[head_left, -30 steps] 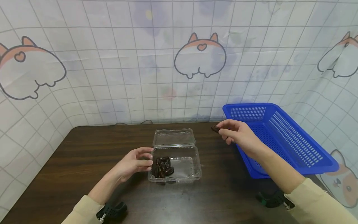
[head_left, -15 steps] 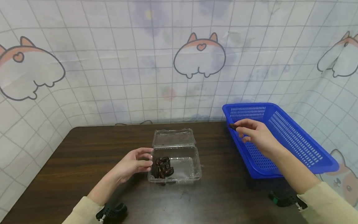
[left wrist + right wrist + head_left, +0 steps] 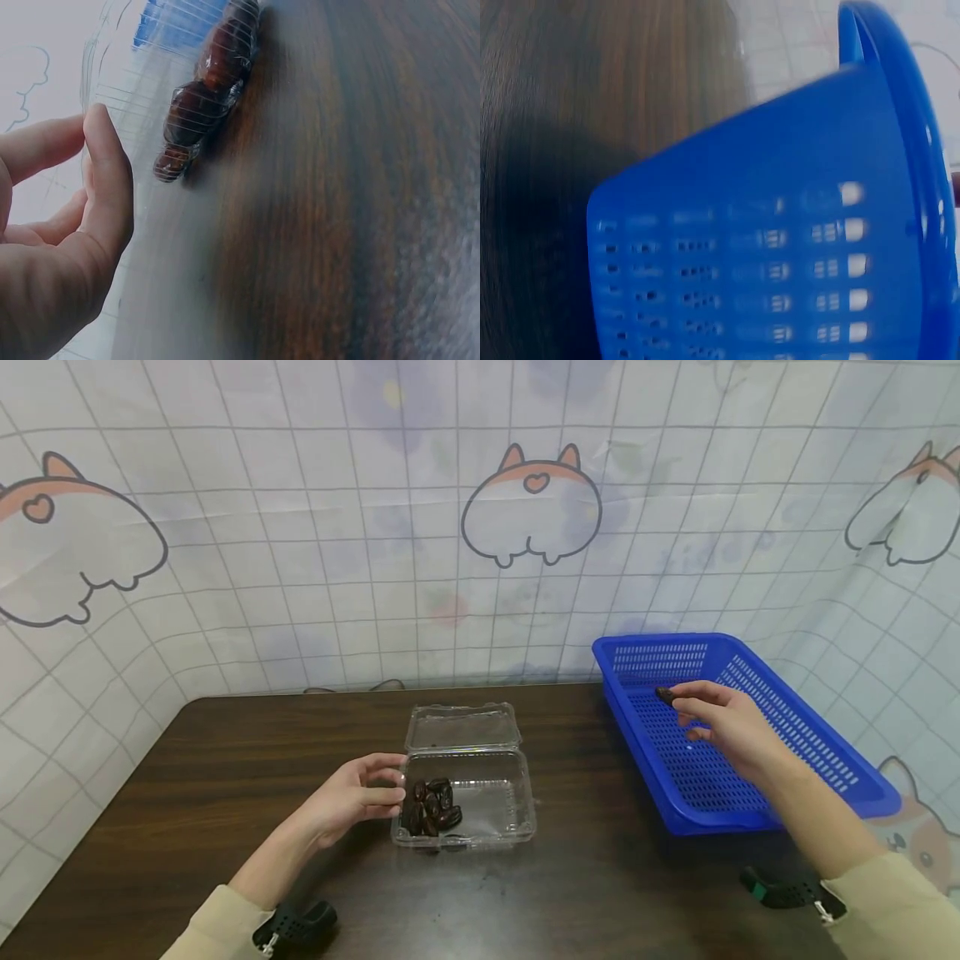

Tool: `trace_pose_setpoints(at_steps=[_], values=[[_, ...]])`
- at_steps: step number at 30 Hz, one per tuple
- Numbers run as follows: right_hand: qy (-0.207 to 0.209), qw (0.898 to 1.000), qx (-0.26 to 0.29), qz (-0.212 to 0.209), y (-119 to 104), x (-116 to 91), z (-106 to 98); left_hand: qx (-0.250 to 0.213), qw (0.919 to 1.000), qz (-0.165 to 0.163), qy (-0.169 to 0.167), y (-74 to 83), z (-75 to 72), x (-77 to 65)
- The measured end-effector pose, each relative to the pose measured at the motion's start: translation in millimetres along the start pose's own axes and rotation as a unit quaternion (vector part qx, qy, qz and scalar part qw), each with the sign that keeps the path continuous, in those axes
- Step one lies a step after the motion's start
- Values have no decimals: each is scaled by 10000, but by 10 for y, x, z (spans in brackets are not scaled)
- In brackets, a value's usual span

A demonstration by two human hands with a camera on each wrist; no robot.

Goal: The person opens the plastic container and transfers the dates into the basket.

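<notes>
My left hand (image 3: 351, 797) pinches the left rim of an open clear plastic clamshell box (image 3: 491, 806) between thumb and fingers. Several dark brown dates (image 3: 435, 808) lie bunched in the box's left part; through its wall they show as glossy dates (image 3: 199, 109) in the left wrist view. Its hinged lid (image 3: 463, 727) is folded back. Over the blue plastic basket (image 3: 633, 739), my right hand (image 3: 731, 725) holds a single date (image 3: 663, 696) between thumb and fingertips. The right wrist view is mostly filled by the basket's slotted outer wall (image 3: 742, 195), which hides the hand.
Box and basket stand on a dark wood-grain table (image 3: 247, 752), the basket at the right. A fabric backdrop (image 3: 360, 543) with a grid and cartoon corgis hangs behind the table and along its sides. A thin cable (image 3: 387, 683) shows at the back edge.
My right hand has carried the date rightward, from left of the basket across its rim to above its inside. The left hand has stayed at the box.
</notes>
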State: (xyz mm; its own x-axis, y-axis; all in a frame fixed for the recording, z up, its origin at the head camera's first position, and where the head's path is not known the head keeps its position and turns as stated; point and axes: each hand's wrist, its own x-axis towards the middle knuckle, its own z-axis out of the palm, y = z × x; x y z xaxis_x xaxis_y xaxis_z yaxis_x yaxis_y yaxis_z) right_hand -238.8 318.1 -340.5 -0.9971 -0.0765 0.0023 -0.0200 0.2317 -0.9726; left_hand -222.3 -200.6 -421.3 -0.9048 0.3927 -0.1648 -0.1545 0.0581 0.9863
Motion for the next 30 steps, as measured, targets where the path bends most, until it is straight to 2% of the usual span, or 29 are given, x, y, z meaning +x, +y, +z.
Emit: trace_pose_setpoints(at_steps=[10, 30], values=[[31, 9959, -859, 299, 131, 8, -149, 1, 10000, -19, 2, 5, 0, -7], [-175, 9912, -1251, 394, 207, -46, -205, 25, 10000, -29, -65, 27, 9, -5]])
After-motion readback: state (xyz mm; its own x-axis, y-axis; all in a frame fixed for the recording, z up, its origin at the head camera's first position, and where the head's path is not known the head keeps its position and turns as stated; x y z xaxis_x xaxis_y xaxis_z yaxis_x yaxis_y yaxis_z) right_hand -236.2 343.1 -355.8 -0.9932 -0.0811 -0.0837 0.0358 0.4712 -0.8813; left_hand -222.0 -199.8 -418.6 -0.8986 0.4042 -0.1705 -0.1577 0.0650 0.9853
